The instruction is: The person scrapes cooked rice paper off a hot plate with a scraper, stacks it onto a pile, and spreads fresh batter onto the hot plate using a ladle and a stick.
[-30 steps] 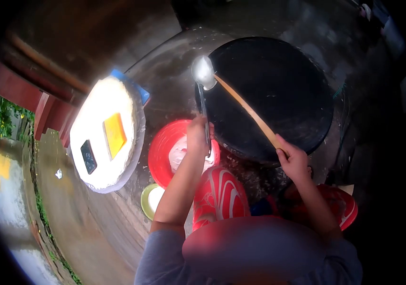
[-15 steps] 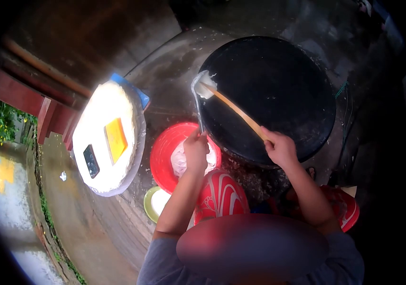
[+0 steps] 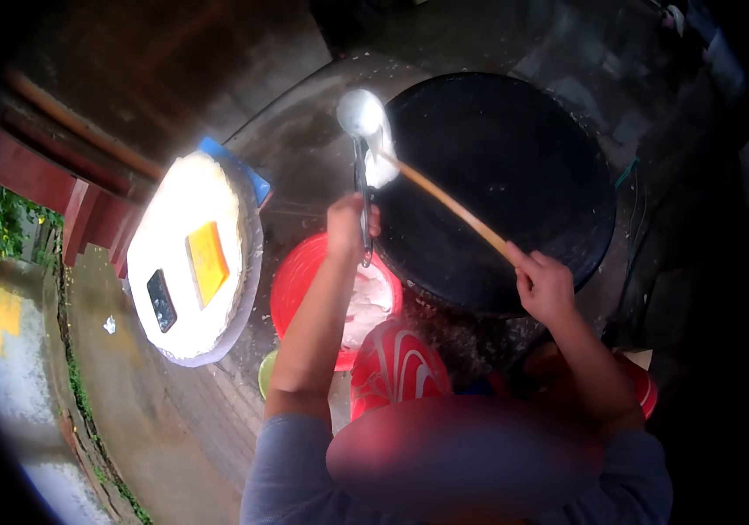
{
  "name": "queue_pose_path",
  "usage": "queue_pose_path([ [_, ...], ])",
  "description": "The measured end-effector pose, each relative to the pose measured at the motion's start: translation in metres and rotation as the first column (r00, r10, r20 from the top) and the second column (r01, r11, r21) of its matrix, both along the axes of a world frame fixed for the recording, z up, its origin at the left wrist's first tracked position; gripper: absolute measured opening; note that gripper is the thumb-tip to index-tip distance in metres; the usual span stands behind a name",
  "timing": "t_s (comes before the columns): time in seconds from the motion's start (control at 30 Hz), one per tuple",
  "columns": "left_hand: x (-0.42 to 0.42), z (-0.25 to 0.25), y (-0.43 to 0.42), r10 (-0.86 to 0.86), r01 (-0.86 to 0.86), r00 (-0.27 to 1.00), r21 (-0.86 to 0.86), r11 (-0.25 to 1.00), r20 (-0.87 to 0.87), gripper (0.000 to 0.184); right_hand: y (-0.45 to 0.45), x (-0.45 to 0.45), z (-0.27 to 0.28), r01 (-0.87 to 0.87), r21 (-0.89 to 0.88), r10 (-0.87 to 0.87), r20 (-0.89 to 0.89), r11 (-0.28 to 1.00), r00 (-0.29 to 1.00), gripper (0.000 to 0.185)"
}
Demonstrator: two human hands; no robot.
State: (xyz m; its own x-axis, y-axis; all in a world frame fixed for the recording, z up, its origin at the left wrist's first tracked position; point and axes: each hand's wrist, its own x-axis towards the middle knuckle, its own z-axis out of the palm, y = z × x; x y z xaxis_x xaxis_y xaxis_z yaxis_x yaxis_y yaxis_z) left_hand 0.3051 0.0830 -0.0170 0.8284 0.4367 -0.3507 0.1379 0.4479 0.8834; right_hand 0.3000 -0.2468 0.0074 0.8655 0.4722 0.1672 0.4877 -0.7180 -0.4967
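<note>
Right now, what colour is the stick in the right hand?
The stick is light orange-brown, seen best in the head view.

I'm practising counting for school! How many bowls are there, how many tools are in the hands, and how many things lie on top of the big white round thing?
Bowls: 2 (red bowl; green bowl, mostly hidden)
Tools in hands: 2 (ladle, wooden stick)
On the white round thing: 2 (yellow slab, dark phone-shaped thing)
Total: 6

Two hands [image 3: 352, 229] [image 3: 544, 285] (yep, just two), one ladle [image 3: 359, 114], one stick [image 3: 453, 206], one black disc [image 3: 514, 175], one basin [image 3: 287, 287], one green bowl [image 3: 266, 374], one yellow slab [image 3: 208, 262].
</note>
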Motion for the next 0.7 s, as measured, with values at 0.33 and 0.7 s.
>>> queue_pose_path([
  [0.33, 0.015, 0.077, 0.008, 0.018, 0.398, 0.91, -0.883, 0.248, 0.415, 0.032, 0.04, 0.067, -0.051, -0.154, -0.419, 0.379, 0.531, 0.895, 0.758, 0.049],
  [0.7, -0.027, 0.108, -0.008, 0.115, 0.556, 0.8, -0.799, 0.229, 0.589, 0.038, 0.083, 0.093, -0.044, -0.078, -0.296, 0.183, 0.347, 0.952, 0.92, 0.046],
])
